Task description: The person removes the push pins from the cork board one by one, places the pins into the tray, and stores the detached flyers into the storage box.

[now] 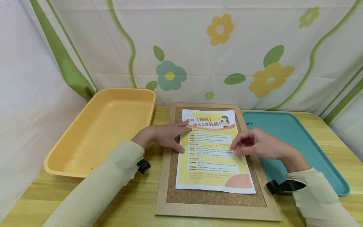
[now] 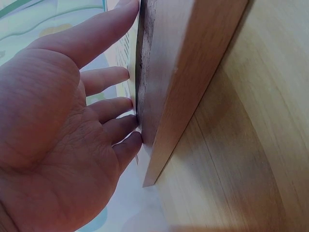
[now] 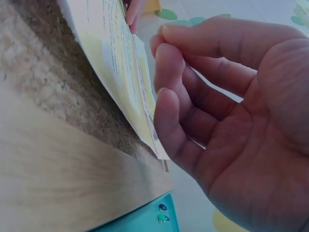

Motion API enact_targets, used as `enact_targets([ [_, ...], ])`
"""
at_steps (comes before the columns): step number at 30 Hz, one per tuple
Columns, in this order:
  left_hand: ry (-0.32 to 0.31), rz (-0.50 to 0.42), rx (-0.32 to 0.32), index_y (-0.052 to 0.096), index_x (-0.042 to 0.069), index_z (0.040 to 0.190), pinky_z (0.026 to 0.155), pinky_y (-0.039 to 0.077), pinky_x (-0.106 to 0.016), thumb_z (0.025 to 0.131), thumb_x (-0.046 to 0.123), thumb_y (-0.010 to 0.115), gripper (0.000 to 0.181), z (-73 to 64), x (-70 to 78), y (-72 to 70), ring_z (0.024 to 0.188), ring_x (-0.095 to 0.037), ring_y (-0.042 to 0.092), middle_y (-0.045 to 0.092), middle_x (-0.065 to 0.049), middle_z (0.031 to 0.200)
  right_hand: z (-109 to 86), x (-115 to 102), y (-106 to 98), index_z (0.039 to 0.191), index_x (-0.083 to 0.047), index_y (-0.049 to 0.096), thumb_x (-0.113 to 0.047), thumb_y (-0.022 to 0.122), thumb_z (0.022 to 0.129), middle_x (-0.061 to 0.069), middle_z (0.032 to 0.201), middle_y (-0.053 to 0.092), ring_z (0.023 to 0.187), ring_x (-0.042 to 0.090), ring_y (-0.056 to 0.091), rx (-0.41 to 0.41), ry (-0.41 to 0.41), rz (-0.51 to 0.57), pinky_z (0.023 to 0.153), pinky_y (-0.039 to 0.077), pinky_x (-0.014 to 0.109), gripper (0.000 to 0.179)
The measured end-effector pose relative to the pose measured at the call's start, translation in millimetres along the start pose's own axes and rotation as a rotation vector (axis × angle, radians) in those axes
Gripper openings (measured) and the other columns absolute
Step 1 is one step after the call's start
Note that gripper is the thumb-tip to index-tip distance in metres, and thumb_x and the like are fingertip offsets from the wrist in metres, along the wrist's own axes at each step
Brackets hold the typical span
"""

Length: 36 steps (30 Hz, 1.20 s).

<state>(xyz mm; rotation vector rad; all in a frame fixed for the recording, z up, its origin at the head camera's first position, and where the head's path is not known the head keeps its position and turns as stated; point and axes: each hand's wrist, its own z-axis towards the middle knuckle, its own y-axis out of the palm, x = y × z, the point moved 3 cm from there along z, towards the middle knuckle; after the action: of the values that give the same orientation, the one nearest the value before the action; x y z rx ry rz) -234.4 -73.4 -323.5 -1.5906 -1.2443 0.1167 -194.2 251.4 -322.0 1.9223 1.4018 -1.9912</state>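
A yellow and white printed poster [image 1: 212, 183] lies on a wood-framed cork board [image 1: 215, 198]. My left hand [image 1: 167, 134] spreads its fingers over the poster's left edge, fingertips resting on the paper; the left wrist view shows the thumb and fingers [image 2: 108, 79] fairly straight along the board's side. Above the poster's right edge, my right hand [image 1: 256, 145] pinches a small red thumbtack [image 1: 234, 150] between thumb and index finger. In the right wrist view, the curled fingers [image 3: 169, 111] hide the tack, and the poster's right edge lifts slightly off the cork.
A deep yellow bin [image 1: 99, 171] stands left of the board. On the right a flat teal tray [image 1: 295, 148], partly under my right forearm, holds small thumbtacks [image 3: 163, 218] in its far left corner. A flower-printed cloth [image 1: 195, 41] hangs behind the wooden table [image 1: 136, 201].
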Motion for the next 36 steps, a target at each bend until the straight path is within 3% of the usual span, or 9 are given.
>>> enact_targets([
  [9, 0.011, 0.001, 0.004, 0.021, 0.017, 0.172, 0.136, 0.013, -0.05, 0.099, 0.038, 0.076, 0.093, -0.2, -0.4, 0.2, 0.169, -0.026, -0.003, -0.007, -0.003, 0.181, 1.4, 0, -3, 0.107, -0.007, 0.079, -0.012, 0.076, 0.096, 0.012, 0.101, 0.076, 0.08, 0.016, 0.066, 0.087, 0.025, -0.001, 0.07, 0.056, 0.029, 0.012],
  [20, 0.006, -0.002, 0.002, 0.021, 0.018, 0.172, 0.136, 0.013, -0.051, 0.099, 0.039, 0.076, 0.093, 0.0, 0.0, -0.2, 0.169, -0.026, -0.002, -0.006, -0.003, 0.181, 0.6, 0, -7, 0.109, -0.009, 0.08, -0.016, 0.076, 0.098, 0.01, 0.098, 0.076, 0.076, 0.016, 0.064, 0.202, 0.032, -0.027, 0.066, 0.054, 0.029, 0.013],
  [25, 0.012, 0.004, 0.004, 0.022, 0.017, 0.172, 0.136, 0.013, -0.051, 0.099, 0.039, 0.076, 0.093, -0.2, -0.6, -0.1, 0.169, -0.026, -0.002, -0.006, -0.003, 0.181, -0.5, 0, -8, 0.111, -0.01, 0.079, -0.02, 0.075, 0.1, 0.01, 0.102, 0.075, 0.08, 0.021, 0.066, 0.254, 0.04, -0.046, 0.069, 0.055, 0.03, 0.016],
  [36, 0.005, 0.006, 0.008, 0.021, 0.017, 0.171, 0.136, 0.013, -0.049, 0.098, 0.038, 0.077, 0.094, 1.0, -0.8, 0.1, 0.169, -0.025, -0.003, -0.007, -0.002, 0.181, -0.1, 4, -13, 0.116, -0.004, 0.077, -0.021, 0.076, 0.1, 0.004, 0.1, 0.075, 0.085, 0.018, 0.068, 0.364, 0.073, -0.034, 0.073, 0.058, 0.028, 0.023],
])
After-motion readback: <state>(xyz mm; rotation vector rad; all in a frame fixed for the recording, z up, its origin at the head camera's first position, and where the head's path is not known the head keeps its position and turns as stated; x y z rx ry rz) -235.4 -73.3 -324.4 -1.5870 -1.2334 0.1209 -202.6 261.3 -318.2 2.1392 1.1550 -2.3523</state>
